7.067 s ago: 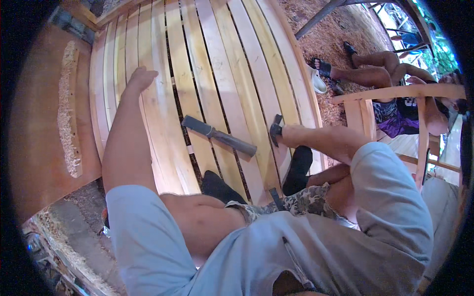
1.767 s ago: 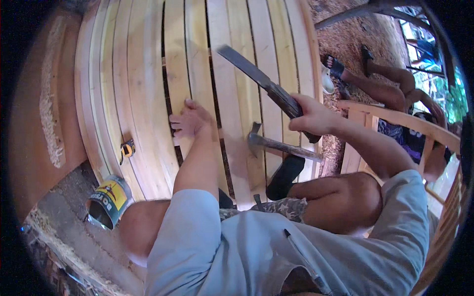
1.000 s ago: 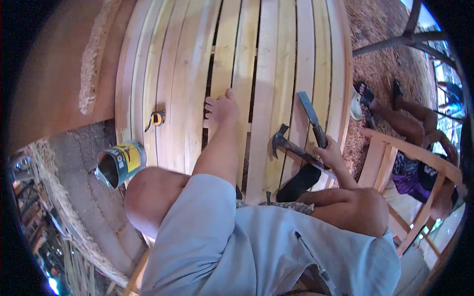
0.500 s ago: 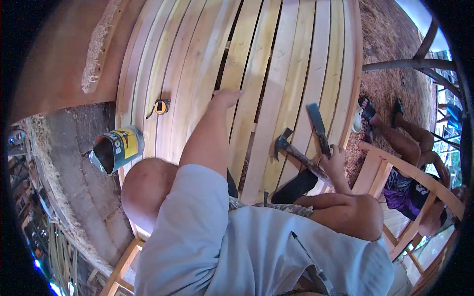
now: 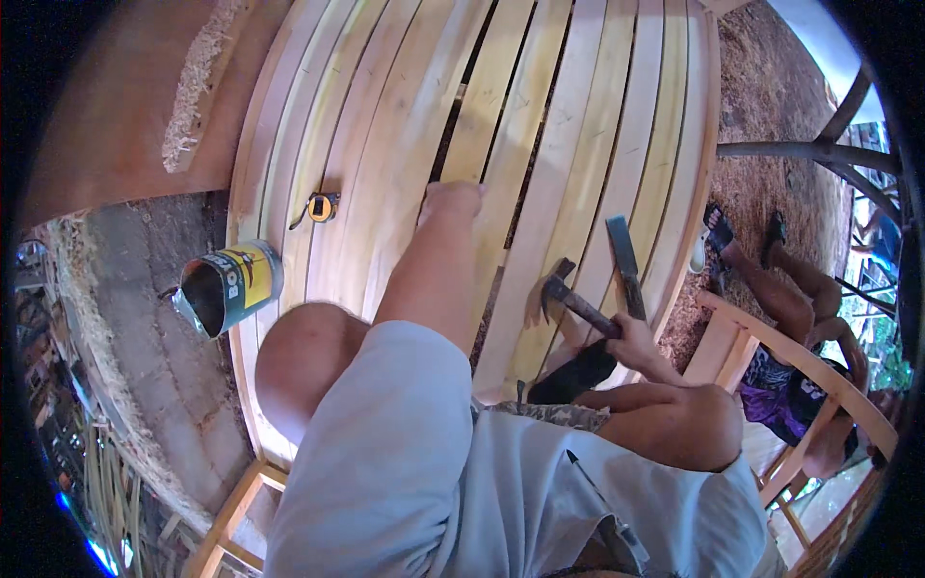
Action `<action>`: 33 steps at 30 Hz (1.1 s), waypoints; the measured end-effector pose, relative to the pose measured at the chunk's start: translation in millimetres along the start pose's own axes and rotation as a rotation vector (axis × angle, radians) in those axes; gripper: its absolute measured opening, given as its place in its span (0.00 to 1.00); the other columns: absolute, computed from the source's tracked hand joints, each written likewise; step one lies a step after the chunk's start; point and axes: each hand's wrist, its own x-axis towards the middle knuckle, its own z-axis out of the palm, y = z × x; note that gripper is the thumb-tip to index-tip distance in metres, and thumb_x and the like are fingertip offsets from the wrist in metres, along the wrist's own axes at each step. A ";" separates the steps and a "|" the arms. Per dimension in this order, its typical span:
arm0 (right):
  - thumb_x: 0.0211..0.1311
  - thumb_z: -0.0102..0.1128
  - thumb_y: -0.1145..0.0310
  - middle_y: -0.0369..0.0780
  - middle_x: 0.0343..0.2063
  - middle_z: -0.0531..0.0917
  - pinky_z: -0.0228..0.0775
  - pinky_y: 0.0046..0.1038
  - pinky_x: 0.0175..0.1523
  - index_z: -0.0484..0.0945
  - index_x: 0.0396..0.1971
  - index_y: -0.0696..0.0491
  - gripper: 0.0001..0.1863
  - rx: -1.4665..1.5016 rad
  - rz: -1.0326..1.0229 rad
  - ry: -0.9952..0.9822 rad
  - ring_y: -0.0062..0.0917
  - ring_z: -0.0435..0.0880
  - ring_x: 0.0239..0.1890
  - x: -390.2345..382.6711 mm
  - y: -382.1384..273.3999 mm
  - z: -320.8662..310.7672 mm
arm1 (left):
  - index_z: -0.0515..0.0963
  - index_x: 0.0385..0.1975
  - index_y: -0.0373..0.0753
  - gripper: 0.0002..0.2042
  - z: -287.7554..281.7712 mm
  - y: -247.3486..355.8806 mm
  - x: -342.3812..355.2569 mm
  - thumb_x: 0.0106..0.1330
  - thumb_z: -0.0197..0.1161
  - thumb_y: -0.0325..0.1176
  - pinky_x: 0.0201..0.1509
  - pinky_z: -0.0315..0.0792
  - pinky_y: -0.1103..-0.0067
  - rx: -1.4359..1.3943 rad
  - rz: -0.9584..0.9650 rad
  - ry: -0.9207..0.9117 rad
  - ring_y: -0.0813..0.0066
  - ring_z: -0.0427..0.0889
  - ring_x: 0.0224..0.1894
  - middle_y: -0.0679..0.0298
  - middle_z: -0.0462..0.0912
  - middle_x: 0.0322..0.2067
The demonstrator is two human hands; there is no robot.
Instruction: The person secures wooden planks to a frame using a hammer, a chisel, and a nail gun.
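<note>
The right hand (image 5: 633, 344) is wrapped around the worn, rod-like handle of a dark metal claw hammer (image 5: 581, 304), its curved head over pale, smooth wooden slats (image 5: 395, 144) near the person's dark-covered foot (image 5: 573, 374). Just beside the hammer, a chisel (image 5: 623, 252) with a flat, square-ended grey blade points away; farther out, the left hand (image 5: 455, 200) rests by a narrow dark gap, whether gripping anything I cannot tell.

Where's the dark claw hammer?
In the head view, the hammer is right of centre over pale wooden slats, its handle end at the right hand, just left of the dark flat-bladed chisel.
</note>
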 end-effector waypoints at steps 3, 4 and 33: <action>0.46 0.63 0.68 0.52 0.28 0.81 0.75 0.41 0.45 0.78 0.44 0.61 0.22 0.059 0.000 -0.141 0.44 0.84 0.37 -4.0 -27.4 -69.4 | 0.64 0.67 0.41 0.37 -8.6 2.1 -8.4 0.65 0.57 0.61 0.67 0.65 0.59 0.155 0.042 -0.165 0.47 0.66 0.66 0.46 0.54 0.70; 0.47 0.63 0.68 0.49 0.28 0.81 0.74 0.38 0.44 0.77 0.42 0.61 0.21 0.113 0.038 -0.211 0.37 0.84 0.36 -9.2 -56.7 -102.2 | 0.63 0.68 0.41 0.37 -9.3 -3.8 -5.4 0.66 0.56 0.61 0.67 0.65 0.58 0.092 0.069 -0.150 0.46 0.65 0.66 0.46 0.52 0.70; 0.61 0.61 0.58 0.33 0.18 0.72 0.66 0.24 0.20 0.76 0.31 0.56 0.15 0.898 -0.072 -0.036 0.18 0.74 0.15 158.6 -246.3 -23.8 | 0.74 0.54 0.39 0.24 54.1 -38.9 108.1 0.62 0.58 0.47 0.56 0.74 0.63 -0.176 0.046 -0.183 0.57 0.81 0.51 0.54 0.79 0.52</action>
